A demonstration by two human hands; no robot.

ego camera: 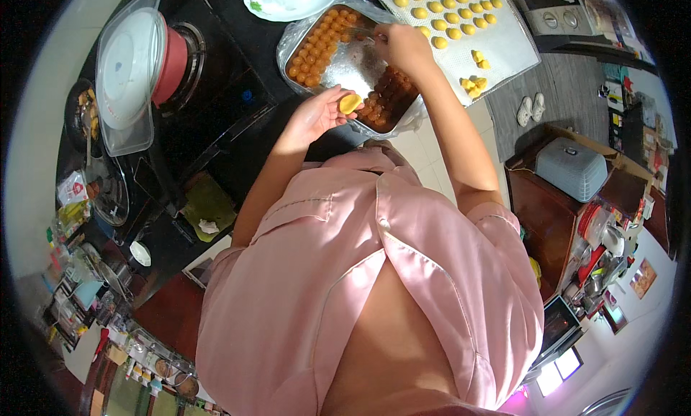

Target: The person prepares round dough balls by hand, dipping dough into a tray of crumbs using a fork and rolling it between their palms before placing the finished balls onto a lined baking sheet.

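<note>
My left hand (318, 115) holds a flattened yellow dough piece (350, 104) on its fingers, palm up, over the near left edge of a metal tray (359, 65). Rows of amber filling balls (316, 46) line the tray's left side. Darker reddish-brown balls (386, 92) fill its near right part. My right hand (404, 48) is above the tray's right side with its fingers curled downward; whether something thin is between them is unclear. Behind it, round yellow dough balls (452, 18) sit in rows on a white-lined board (507, 54).
Torn dough lumps (474, 85) lie on the board's near part. Plastic film (413, 125) wraps the tray's rim. A white plate (286, 6) stands beyond. At left, a red pot (170, 65) sits on a stove burner, with a clear plastic lid (127, 130) against it.
</note>
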